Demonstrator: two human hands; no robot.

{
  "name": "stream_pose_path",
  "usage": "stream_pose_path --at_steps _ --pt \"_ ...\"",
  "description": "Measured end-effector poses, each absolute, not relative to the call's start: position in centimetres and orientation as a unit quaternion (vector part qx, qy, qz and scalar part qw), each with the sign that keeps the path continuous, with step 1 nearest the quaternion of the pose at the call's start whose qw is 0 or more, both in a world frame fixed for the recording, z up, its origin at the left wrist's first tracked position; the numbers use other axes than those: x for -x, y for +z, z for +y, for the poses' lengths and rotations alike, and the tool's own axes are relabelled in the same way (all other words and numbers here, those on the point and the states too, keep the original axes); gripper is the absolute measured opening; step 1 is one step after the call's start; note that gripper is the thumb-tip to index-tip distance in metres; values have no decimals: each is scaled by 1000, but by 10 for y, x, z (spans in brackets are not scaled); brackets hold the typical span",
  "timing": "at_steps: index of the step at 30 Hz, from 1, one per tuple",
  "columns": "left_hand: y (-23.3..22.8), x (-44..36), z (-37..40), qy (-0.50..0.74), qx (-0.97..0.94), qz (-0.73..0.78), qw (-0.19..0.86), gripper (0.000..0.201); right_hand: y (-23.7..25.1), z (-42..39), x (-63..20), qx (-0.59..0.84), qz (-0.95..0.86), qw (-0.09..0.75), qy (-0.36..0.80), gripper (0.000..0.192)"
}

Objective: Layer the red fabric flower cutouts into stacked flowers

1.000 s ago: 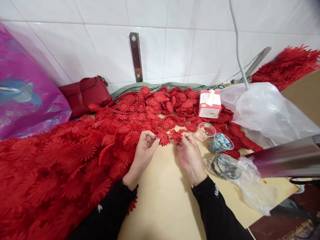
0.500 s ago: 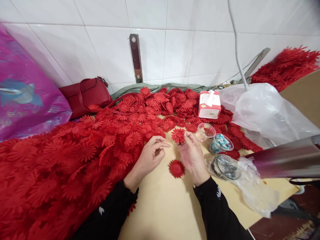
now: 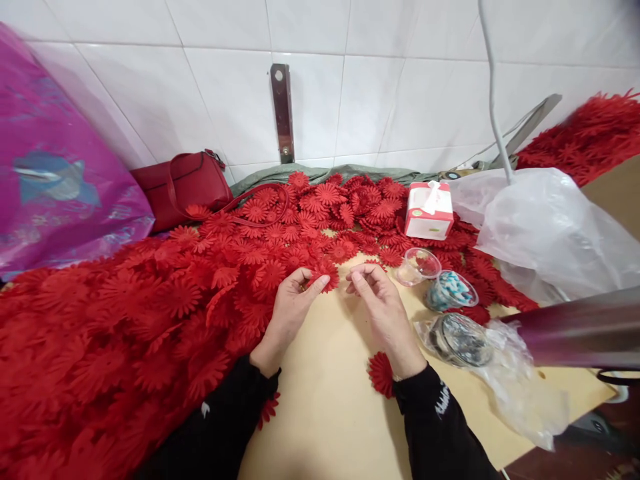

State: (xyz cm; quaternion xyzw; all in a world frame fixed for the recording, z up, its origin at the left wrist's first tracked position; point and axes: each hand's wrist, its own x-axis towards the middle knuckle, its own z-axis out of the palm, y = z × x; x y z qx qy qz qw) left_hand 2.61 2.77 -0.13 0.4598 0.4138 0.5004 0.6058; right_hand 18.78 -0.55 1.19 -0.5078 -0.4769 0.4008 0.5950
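1. While the left hand reaches to the edge of the red heap, its thumb and forefinger are pinched on a red fabric flower that lies at the near rim of the pile.
2. Just to the right of it, the right hand is held with fingers curled together at the tips; whether they pinch anything I cannot tell — no flower shows clearly between them.
3. Another loose red flower lies flat on the tan tabletop, touching the right wrist's black sleeve.
4. Beyond the right hand stand two small clear cups — one with red bits, one with blue-and-white bits — close together on the table.
5. Nearer, a clear plastic bag wraps a dark round thing.
6. At the back, a red handbag leans by the tiled wall, and a white-and-red tissue box sits among the flowers.
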Motion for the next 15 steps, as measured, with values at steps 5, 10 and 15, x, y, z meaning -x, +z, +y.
stream_pose_path --at_steps 5,10,15 --pt "3 -27 26 522 -442 411 603 47 25 -54 -219 614 -604 398 315 17" --pt "-2 -29 28 534 -415 396 622 40 6 -107 -234 675 -647 253 248 33" --pt "-3 -26 26 528 -406 370 647 27 20 -72 -203 692 -659 193 224 25"
